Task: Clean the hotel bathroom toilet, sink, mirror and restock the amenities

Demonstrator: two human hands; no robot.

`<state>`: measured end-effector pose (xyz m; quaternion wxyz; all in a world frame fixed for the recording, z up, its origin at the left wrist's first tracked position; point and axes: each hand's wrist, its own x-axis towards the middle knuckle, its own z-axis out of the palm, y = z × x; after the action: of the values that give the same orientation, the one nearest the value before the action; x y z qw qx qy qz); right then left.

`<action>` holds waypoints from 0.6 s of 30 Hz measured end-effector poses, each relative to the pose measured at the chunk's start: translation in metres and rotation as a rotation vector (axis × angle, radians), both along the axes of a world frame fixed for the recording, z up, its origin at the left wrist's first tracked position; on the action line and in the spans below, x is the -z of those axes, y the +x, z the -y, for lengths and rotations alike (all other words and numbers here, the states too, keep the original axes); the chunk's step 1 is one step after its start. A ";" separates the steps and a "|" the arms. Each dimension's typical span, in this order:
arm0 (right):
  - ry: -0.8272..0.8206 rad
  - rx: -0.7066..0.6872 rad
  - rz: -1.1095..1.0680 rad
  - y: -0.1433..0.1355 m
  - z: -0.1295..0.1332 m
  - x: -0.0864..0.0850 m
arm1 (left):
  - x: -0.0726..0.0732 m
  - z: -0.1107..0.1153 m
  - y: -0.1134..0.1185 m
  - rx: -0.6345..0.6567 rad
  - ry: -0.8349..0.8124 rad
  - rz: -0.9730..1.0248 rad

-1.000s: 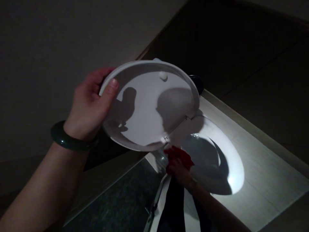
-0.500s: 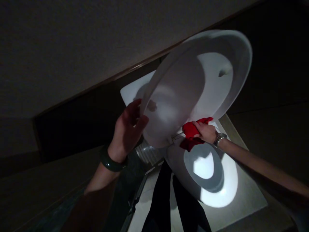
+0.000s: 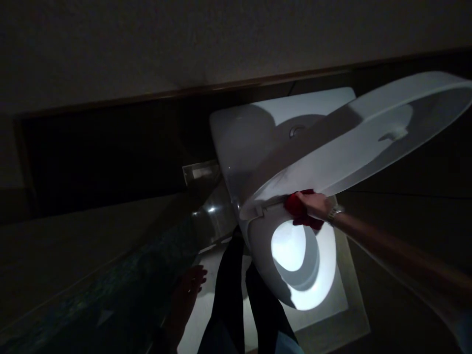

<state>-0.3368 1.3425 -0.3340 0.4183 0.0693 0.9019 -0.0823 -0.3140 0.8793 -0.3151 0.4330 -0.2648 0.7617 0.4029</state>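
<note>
My right hand (image 3: 314, 204), with a metal watch at the wrist, grips a red cloth (image 3: 295, 205). It presses the cloth near the hinge, where the raised white toilet lid (image 3: 339, 147) meets the toilet bowl (image 3: 320, 290). Below and to the left, my left hand (image 3: 191, 285) hangs in shadow away from the toilet, fingers apart and nothing in them. Bright light falls on part of the bowl and its rim.
Behind the lid is the white tank (image 3: 247, 132) with a round button on top. A clear, shiny box (image 3: 210, 211) stands left of the toilet. My legs in dark trousers (image 3: 228, 295) are below, and a wall runs along the top.
My left hand has let go of the lid and dropped down. The lid stands more upright and the tank top shows. The view has shifted; my right hand still has the cloth.
</note>
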 end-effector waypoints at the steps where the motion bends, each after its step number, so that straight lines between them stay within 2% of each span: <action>1: -0.031 -0.014 -0.017 -0.002 0.013 0.005 | -0.002 0.007 0.006 -0.009 -0.027 0.013; 4: -0.193 -0.028 -0.104 -0.004 0.062 0.017 | -0.012 0.008 0.020 -0.058 -0.019 0.060; 6: -0.263 0.012 -0.180 0.002 0.078 0.018 | -0.015 -0.002 0.031 -0.092 0.026 0.093; 9: -0.270 0.107 -0.278 0.022 0.087 0.019 | -0.007 -0.018 0.052 -0.101 0.014 0.127; 11: -0.239 0.170 -0.287 0.045 0.109 0.027 | 0.004 -0.028 0.070 -0.097 0.022 0.119; 13: -0.285 0.167 -0.213 0.089 0.148 0.039 | 0.013 -0.037 0.090 -0.118 0.030 0.093; 15: -0.440 0.079 -0.086 0.160 0.185 0.049 | 0.019 -0.045 0.112 -0.160 0.023 0.079; 17: -0.548 0.022 0.044 0.253 0.193 0.053 | 0.021 -0.049 0.139 -0.182 0.034 0.073; 18: -0.537 0.037 0.078 0.300 0.181 0.053 | 0.022 -0.050 0.154 -0.182 0.040 0.071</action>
<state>-0.0365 1.1610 -0.3871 0.4545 -0.0243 0.8296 -0.3234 -0.1604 0.9293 -0.3367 0.4265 -0.3384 0.7104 0.4460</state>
